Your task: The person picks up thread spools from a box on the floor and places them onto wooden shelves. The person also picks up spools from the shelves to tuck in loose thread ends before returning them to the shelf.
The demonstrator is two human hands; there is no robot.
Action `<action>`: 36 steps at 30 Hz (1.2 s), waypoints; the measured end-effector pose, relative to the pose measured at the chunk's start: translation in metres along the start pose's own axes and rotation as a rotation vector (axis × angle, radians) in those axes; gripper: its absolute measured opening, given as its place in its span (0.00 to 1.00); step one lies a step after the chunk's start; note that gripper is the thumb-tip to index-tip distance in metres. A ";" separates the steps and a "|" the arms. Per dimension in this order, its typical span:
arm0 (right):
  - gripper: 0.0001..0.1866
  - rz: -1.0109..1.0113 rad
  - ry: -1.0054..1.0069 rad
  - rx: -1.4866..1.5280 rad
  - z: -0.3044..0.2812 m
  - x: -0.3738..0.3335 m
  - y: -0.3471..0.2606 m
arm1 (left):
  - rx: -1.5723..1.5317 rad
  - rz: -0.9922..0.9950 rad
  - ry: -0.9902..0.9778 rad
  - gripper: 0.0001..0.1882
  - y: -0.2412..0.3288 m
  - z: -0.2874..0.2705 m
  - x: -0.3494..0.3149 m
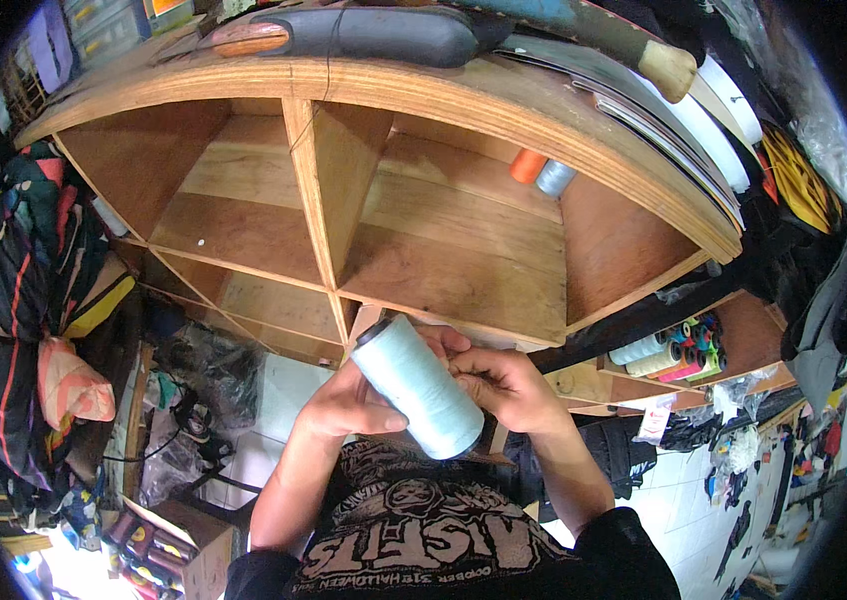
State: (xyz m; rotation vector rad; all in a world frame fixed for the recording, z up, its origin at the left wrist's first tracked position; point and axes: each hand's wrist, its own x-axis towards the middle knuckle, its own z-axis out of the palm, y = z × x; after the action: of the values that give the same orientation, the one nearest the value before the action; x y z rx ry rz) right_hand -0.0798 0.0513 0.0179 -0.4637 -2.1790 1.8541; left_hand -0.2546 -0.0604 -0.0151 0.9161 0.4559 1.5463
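A large spool of pale blue thread (418,390) is tilted in front of my chest, its dark core end toward the upper left. My left hand (348,402) is wrapped round it, thumb along the near side and fingers partly hidden behind. Close against the spool's right side, my right hand (505,388) has its thumb and fingers pinched together; whatever they hold is too small to make out. In the wooden shelf (308,190) beyond, an orange spool (527,166) and a grey-blue spool (555,178) stand together at the back right of the right compartment.
Bundled striped fabric (18,290) hangs at the left. Several coloured spools (678,350) sit on a lower shelf at the right. A cardboard box (208,545) with spools is at the lower left. A long dark-handled tool (383,38) lies on the shelf top.
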 end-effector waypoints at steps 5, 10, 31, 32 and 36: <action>0.09 0.061 0.041 -0.009 -0.003 -0.004 -0.002 | 0.033 -0.024 -0.073 0.34 0.005 -0.005 0.000; 0.13 0.156 0.077 0.063 -0.005 -0.010 -0.020 | 0.138 -0.066 -0.040 0.33 0.009 -0.008 0.003; 0.31 -0.132 0.403 0.011 0.019 -0.007 -0.008 | 1.003 -0.045 0.623 0.25 0.013 0.037 0.025; 0.34 -0.168 0.370 -0.026 0.021 -0.006 -0.006 | 1.199 -0.107 0.661 0.24 0.015 0.041 0.027; 0.42 -0.150 0.326 0.286 0.029 -0.006 0.000 | 1.135 0.122 0.716 0.20 0.017 0.057 0.026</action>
State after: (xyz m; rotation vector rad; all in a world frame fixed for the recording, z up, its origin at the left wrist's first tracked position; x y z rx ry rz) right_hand -0.0852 0.0229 0.0132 -0.4871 -1.6625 1.8226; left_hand -0.2212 -0.0509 0.0404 1.1840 1.9466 1.6667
